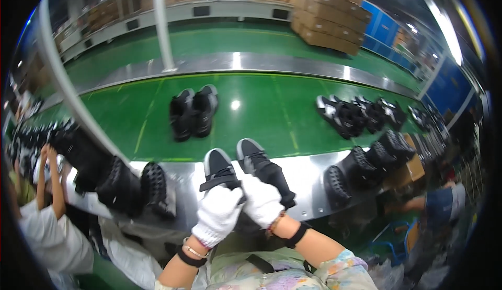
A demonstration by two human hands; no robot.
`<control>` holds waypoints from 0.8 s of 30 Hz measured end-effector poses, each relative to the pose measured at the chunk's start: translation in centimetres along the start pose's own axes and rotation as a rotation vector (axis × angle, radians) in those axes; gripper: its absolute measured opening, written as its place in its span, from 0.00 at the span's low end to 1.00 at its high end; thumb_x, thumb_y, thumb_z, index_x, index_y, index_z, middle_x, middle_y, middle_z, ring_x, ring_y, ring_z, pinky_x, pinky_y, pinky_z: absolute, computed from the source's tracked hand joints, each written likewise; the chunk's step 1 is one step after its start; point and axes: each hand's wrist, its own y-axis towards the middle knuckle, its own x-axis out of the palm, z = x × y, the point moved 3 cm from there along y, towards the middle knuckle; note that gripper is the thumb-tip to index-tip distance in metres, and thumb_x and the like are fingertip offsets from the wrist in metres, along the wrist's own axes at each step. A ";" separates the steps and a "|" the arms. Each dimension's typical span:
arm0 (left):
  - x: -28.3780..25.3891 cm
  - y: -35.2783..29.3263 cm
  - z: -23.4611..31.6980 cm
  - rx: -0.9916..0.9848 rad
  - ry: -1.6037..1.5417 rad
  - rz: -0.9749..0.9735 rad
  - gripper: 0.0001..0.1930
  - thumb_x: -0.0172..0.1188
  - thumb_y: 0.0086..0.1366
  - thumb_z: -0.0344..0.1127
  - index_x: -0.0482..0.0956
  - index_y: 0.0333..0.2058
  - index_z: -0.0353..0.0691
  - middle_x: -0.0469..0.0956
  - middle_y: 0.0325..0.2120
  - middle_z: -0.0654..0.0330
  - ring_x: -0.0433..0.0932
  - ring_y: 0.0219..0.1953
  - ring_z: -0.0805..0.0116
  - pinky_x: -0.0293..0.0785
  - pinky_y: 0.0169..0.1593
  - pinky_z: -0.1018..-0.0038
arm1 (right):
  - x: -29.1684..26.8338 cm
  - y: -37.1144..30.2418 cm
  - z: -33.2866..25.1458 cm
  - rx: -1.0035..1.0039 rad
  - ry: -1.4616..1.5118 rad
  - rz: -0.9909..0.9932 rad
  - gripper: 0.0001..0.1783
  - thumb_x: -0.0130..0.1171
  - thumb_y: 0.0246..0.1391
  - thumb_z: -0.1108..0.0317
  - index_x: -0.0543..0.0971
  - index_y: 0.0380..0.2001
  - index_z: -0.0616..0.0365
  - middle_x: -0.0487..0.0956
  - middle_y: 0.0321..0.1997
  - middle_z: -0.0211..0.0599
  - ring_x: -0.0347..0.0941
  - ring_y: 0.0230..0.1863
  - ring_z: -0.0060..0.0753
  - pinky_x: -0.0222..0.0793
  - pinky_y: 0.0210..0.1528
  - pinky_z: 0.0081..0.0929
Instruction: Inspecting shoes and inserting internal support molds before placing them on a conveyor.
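Both my hands wear white knit gloves and are side by side over the metal ledge. My left hand is closed at the heel end of a dark sneaker with a pale toe rim and a strap. A matching sneaker lies to its right, toe pointing away, with my right hand closed around its rear part. The gloves partly cover both heels, and the fingertips are hidden. Farther out, another pair of black sneakers stands on the green conveyor belt.
Black shoes are grouped on the belt at right. Dark shoes with patterned soles line the steel ledge to my left, with more black shoes on the right. A metal post rises at left. Co-workers are at both sides.
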 end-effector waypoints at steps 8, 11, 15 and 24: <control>0.2 -2.4 -1.4 -0.062 -0.125 0.329 0.19 0.72 0.48 0.26 0.85 0.42 0.44 0.79 0.35 0.60 0.76 0.40 0.55 0.74 0.44 0.62 | -2.5 -0.8 1.2 0.290 0.667 -0.166 0.18 0.58 0.63 0.69 0.78 0.54 0.64 0.82 0.52 0.38 0.78 0.53 0.28 0.71 0.58 0.24; 0.2 -2.7 -0.7 -0.073 -0.087 0.327 0.21 0.72 0.48 0.26 0.84 0.44 0.42 0.80 0.38 0.57 0.77 0.42 0.54 0.74 0.47 0.61 | -0.9 0.0 0.6 0.196 0.761 -0.137 0.14 0.56 0.65 0.69 0.81 0.50 0.63 0.83 0.50 0.42 0.79 0.50 0.34 0.72 0.56 0.26; -1.4 -5.3 0.2 -0.055 0.041 0.403 0.24 0.70 0.53 0.27 0.79 0.51 0.34 0.77 0.45 0.51 0.76 0.46 0.49 0.73 0.52 0.58 | 0.8 0.3 1.2 0.195 0.683 -0.164 0.15 0.56 0.66 0.68 0.81 0.51 0.63 0.84 0.50 0.41 0.79 0.51 0.34 0.71 0.57 0.27; 0.6 -7.8 -2.9 -0.313 0.334 0.231 0.21 0.65 0.60 0.32 0.79 0.52 0.36 0.79 0.36 0.56 0.76 0.37 0.56 0.76 0.40 0.62 | -0.5 1.3 0.6 0.004 0.592 -0.234 0.13 0.58 0.65 0.69 0.82 0.50 0.58 0.84 0.43 0.42 0.81 0.45 0.37 0.74 0.51 0.26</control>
